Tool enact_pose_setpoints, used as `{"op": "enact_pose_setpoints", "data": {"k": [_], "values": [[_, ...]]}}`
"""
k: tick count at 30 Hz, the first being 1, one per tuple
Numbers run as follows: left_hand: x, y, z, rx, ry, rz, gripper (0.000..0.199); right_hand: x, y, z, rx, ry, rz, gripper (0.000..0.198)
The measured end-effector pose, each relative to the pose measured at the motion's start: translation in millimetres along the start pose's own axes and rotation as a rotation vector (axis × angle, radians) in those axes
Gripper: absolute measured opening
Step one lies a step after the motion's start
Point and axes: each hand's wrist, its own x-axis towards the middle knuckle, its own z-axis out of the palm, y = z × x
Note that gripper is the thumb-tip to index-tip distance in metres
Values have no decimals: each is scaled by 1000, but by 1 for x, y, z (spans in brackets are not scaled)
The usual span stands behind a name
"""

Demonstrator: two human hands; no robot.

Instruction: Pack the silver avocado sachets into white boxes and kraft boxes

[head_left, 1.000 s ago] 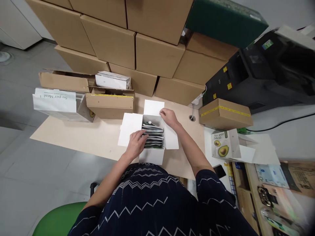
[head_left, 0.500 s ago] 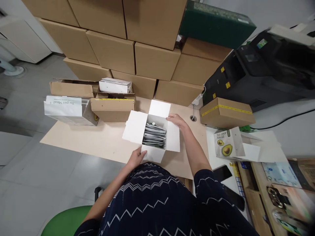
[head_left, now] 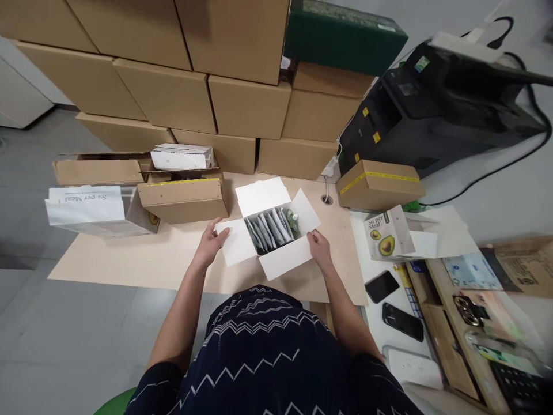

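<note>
An open white carton point(head_left: 280, 264) sits on the wooden tabletop with its flaps folded outward. Inside stands a row of grey-green pouches point(head_left: 270, 229), and a pouch with a white cap point(head_left: 292, 222) is at the right end. My left hand point(head_left: 209, 243) is at the left flap, its thumb touching the flap's edge and its fingers apart from the thumb. At the right, my right hand point(head_left: 319, 248) has its fingers closed on the corner where the front and right flaps meet.
Stacked brown cartons point(head_left: 248, 106) form a wall behind the tabletop point(head_left: 181, 253). Opened brown boxes point(head_left: 184, 199) and a white Su·per Meal box point(head_left: 86, 207) stand left. A black printer point(head_left: 401, 115), taped brown box point(head_left: 380, 184), avocado-printed box point(head_left: 384, 236) and phones point(head_left: 402, 321) are right.
The white carton has turned about a quarter turn, so the capped pouch moved from the back to the right. My left hand shifted up and left; my right hand came down toward the front.
</note>
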Motion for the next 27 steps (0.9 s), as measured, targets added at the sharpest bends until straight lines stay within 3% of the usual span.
{"op": "enact_pose_setpoints", "data": {"k": [4, 8, 11, 13, 16, 21, 27], "values": [[2, -7, 10, -210, 169, 37, 68, -43, -2, 4, -90, -33, 23, 30], [-1, -17, 6, -505, 64, -3, 54, -62, 12, -7, 104, -234, 36, 36], [-5, -27, 9, -605, 45, -53, 41, -48, 26, -20, 267, -306, 157, 47], [-6, -32, 16, -609, 53, -73, 29, -29, 28, -19, 263, -201, 193, 46], [-7, -35, 30, -581, 19, -30, 25, 2, 19, 1, 256, -94, 194, 47], [-6, -37, 34, -540, -19, 35, 29, 25, 3, 37, 410, -273, 140, 73], [-3, -51, 30, -316, -136, 50, 51, 23, 3, 36, 442, -300, 127, 76]]}}
